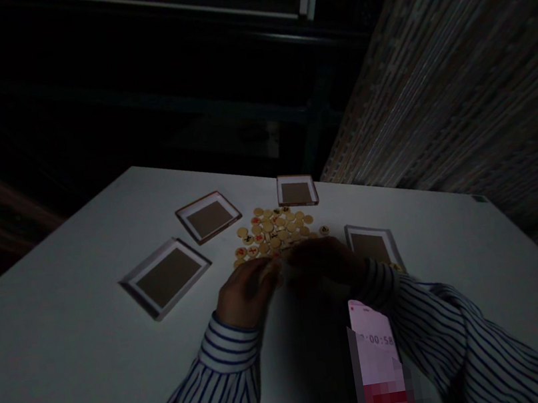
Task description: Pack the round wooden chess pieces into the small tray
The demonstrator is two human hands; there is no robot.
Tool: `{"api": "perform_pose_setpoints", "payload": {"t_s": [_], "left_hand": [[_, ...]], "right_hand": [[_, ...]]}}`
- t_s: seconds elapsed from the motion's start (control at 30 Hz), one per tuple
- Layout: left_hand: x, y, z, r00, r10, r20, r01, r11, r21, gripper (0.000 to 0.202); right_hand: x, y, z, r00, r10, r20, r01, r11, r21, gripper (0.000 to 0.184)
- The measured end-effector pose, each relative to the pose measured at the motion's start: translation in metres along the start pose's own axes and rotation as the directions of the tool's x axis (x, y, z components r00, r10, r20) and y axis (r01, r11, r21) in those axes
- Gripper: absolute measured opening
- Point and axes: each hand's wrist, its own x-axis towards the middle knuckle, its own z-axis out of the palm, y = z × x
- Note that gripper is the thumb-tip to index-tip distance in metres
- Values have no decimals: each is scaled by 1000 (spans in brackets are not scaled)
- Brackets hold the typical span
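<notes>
Fingers (268,273) of left hand (246,294) curled, hold unclear; right hand (327,260) too dark to tell. Both at near edge of xiangqi pieces (273,229) heaped on tabletop (65,326) between trays (166,277). Likely sorting; calls for clean single-piece pinch.

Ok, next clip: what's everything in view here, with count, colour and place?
table: one, white, lower frame
trays: four, white rims and brown insides, around the discs
discs: a pile, uncountable, tan with red or black marks, mid-table
phone: one, pink screen with timer, between the sleeves
wall: one, brick, right
sleeves: two, white with blue stripes
left hand: at the pile's near edge
right hand: shadowed, beside it
</notes>
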Motion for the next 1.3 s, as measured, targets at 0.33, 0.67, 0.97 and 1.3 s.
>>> {"api": "perform_pose_setpoints", "payload": {"t_s": [0.33, 0.67, 0.97, 1.3], "left_hand": [[-14, 1, -1, 974, 147, 170, -164, 983, 88, 32], [-12, -23, -28, 988, 46, 144, -79, 971, 228, 32], [-17, -56, -22, 985, 17, 170, -91, 893, 440, 34], [-15, -59, -21, 968, -3, 250, -115, 883, 455, 32]], "right_hand": [[0, -20, 16, 985, -99, 145, 105, 994, -39, 26], [-1, -6, 15, 994, -55, 97, 86, 931, -355, 26], [-9, 7, -12, 999, -38, -32, 25, 936, -351, 23], [4, 19, -13, 994, -104, -29, 64, 780, -623, 22]]}}
